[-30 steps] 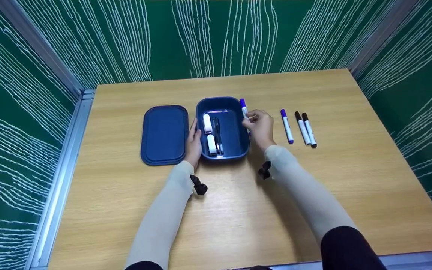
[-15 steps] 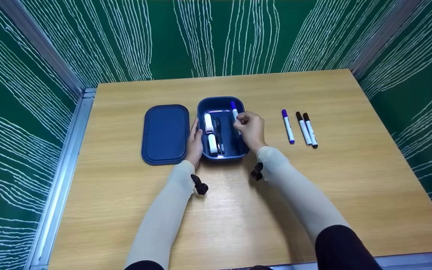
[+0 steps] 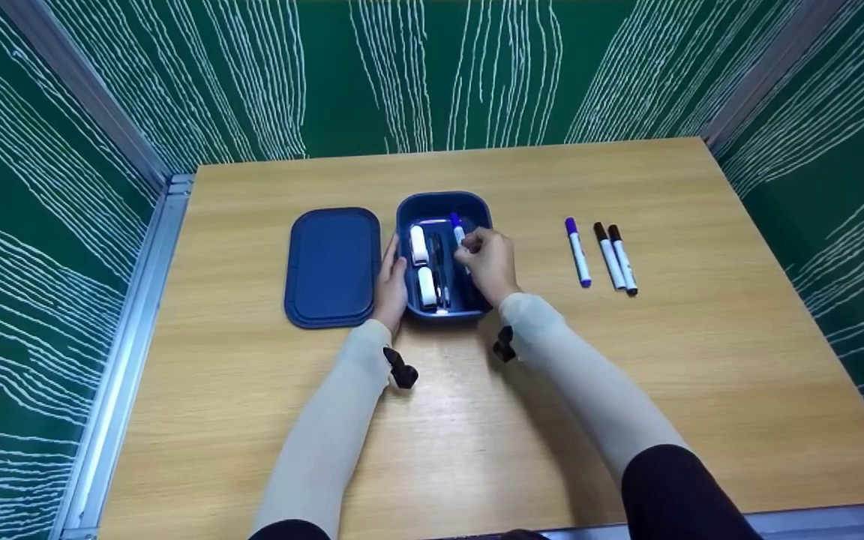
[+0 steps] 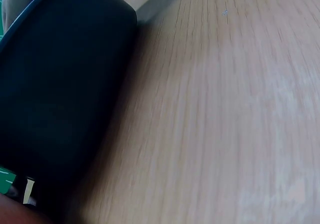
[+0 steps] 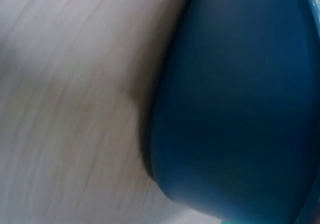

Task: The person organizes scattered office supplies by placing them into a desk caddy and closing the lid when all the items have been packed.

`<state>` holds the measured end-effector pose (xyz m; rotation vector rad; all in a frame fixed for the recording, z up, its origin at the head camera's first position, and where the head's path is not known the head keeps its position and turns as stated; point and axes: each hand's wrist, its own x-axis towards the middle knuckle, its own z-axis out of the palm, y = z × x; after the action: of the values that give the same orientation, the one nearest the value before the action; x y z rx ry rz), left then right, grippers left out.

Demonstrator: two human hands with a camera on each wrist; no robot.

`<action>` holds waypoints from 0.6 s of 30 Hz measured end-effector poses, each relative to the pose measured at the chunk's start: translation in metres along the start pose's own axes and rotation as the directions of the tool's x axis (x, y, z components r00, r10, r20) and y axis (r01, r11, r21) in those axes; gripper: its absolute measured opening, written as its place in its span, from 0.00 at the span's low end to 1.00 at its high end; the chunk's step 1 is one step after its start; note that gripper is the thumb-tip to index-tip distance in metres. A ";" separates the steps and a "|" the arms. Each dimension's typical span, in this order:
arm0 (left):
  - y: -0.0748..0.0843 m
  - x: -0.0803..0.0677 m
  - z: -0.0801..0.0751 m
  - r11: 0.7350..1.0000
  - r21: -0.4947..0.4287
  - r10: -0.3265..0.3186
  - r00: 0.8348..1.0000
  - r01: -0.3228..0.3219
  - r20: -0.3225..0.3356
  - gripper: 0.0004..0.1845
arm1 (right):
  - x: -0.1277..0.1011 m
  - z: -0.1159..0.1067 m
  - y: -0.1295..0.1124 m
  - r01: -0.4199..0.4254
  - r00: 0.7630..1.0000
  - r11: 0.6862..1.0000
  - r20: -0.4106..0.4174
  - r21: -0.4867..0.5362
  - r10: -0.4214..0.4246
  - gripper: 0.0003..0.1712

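Observation:
A dark blue box [image 3: 443,195] stands on the table, its inside facing up. My left hand [image 3: 390,289] rests along the box's left side with straight fingers. Over the box's right half, my right hand [image 3: 490,261] pinches a white marker with a purple cap [image 3: 457,229]; its lower end is hidden by the hand. Inside lie two small white pieces, an upper one [image 3: 418,245] and a lower one [image 3: 427,287], beside slim black pens [image 3: 440,270]. The left wrist view shows the box's dark side wall [image 4: 60,83], and the right wrist view its blue outer wall [image 5: 230,108].
Left of the box lies its flat blue lid [image 3: 333,268]. Off to the right are a purple-capped marker [image 3: 578,253] and two black-capped markers, one [image 3: 609,256] close beside the other [image 3: 623,260]. Green walls with white streaks enclose the wooden table [image 3: 432,420].
My right hand has carried the purple-capped marker leftward from the box's right rim to over its inside, and lowered it. My left hand has stayed at the box's left side.

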<state>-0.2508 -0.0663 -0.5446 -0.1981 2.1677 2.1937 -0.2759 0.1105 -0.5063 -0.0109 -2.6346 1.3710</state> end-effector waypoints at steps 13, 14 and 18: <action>0.017 -0.010 -0.003 1.000 -0.005 0.002 0.999 -0.001 0.048 0.28 | -0.004 0.012 0.002 0.088 0.996 0.984 -0.012 -0.157 -0.091 0.02; 0.013 -0.007 -0.002 1.000 0.001 0.008 0.999 -0.008 0.040 0.28 | -0.004 0.013 0.002 0.090 0.996 0.984 -0.006 -0.154 -0.092 0.02; -0.001 0.000 0.000 0.999 0.030 0.032 0.999 -0.032 0.012 0.27 | -0.005 0.014 0.002 0.088 0.996 0.984 0.018 -0.157 -0.087 0.03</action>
<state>-0.2508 -0.0663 -0.5458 -0.1504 2.2115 2.1716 -0.2738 0.0993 -0.5164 0.0911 -2.7104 1.1357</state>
